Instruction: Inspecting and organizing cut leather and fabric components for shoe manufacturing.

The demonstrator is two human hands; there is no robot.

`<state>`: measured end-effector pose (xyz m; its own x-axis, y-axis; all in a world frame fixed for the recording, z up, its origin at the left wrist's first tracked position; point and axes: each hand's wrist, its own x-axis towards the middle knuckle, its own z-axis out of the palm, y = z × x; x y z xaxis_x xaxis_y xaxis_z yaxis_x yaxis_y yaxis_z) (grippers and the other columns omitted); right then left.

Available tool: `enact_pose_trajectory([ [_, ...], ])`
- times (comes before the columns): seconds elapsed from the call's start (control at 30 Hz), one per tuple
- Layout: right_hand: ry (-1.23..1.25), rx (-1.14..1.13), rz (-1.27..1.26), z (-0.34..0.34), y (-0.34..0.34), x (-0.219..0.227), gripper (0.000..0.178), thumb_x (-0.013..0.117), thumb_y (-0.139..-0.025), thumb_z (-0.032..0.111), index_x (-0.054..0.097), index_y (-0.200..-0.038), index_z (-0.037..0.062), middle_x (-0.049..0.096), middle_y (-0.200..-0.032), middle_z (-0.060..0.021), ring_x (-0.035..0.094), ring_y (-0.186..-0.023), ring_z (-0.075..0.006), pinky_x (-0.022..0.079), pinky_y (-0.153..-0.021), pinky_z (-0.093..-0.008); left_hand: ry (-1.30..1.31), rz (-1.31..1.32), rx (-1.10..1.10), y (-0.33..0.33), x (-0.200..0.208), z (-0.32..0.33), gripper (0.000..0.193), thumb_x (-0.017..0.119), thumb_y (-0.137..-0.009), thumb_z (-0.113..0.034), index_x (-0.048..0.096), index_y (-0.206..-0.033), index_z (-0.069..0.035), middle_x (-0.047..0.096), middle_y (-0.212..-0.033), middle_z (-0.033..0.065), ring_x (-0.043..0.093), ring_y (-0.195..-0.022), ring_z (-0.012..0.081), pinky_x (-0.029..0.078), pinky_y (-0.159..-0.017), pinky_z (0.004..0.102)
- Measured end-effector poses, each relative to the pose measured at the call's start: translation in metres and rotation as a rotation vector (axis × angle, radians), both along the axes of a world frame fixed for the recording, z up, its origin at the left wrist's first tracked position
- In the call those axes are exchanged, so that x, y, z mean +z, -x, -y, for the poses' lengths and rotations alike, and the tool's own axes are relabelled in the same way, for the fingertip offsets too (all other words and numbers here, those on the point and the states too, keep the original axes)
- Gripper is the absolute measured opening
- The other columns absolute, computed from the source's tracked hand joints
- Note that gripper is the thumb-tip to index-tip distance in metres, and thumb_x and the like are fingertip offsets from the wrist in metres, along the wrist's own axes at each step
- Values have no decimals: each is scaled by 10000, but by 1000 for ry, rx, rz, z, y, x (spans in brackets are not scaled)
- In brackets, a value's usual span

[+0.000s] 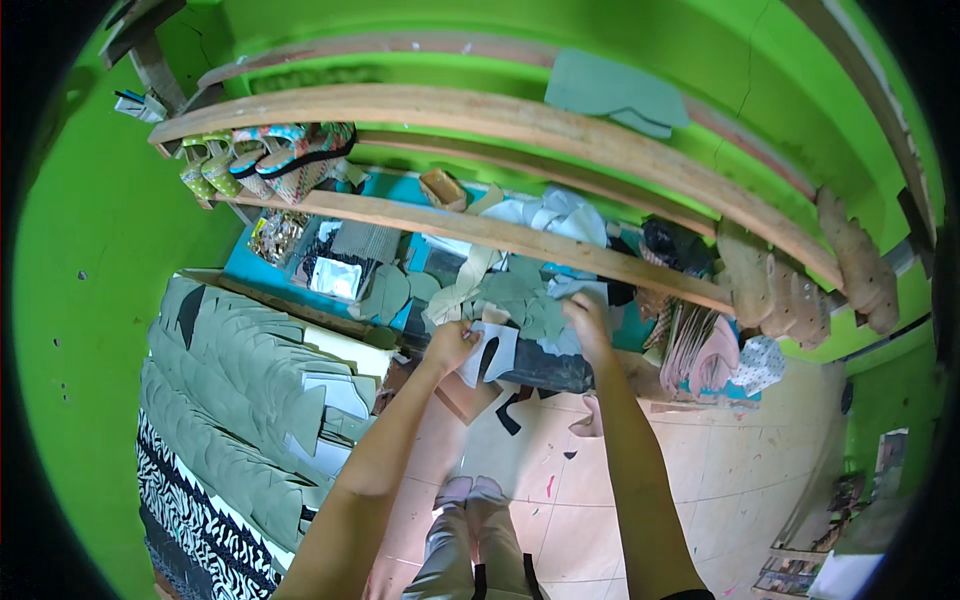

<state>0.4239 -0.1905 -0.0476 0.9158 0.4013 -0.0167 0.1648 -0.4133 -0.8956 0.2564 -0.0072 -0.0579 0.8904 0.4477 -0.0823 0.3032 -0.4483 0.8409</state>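
Observation:
Near the front edge of the workbench, my left hand [452, 346] pinches a white piece of sheet material [500, 347]. A dark, narrow oval shows on that piece; I cannot tell whether it is a hole or a patch. To its right my right hand [586, 322] is raised, its fingers curled together; whatever they hold, if anything, is hidden. Grey-green cut pieces [525, 298] lie loosely spread on the bench just beyond both hands. A pale crumpled strip [464, 285] rests among them, beyond my left hand.
Stacks of grey-green cut pieces [235, 375] cover the surface at left, over zebra-patterned material [190, 490]. Wooden rails [480, 105] cross above the bench, with patterned wedge shoes [290, 160] at left and wooden foot forms [745, 270] at right. Dark scraps [512, 412] lie below the bench.

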Motion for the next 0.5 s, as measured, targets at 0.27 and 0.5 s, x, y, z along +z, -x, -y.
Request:
enact_pose_trajectory([
  [0.27, 81, 1004, -437, -14, 29, 50, 180, 642, -721, 188, 632, -825, 41, 507, -1161, -98, 463, -1067, -200, 326, -907, -285, -71, -24, -88, 47, 39, 3, 209, 582, -785, -212, 612, -882, -30, 581, -732, 192, 565, -645, 278, 434, -618, 335],
  [0.5, 213, 1287, -166, -86, 67, 60, 115, 655, -693, 91, 635, -784, 23, 646, -830, -79, 597, -772, -134, 442, -726, -251, 11, 25, 76, 80, 88, -34, 216, 595, -789, -211, 613, -873, -13, 602, -729, 147, 542, -621, 173, 430, -596, 299],
])
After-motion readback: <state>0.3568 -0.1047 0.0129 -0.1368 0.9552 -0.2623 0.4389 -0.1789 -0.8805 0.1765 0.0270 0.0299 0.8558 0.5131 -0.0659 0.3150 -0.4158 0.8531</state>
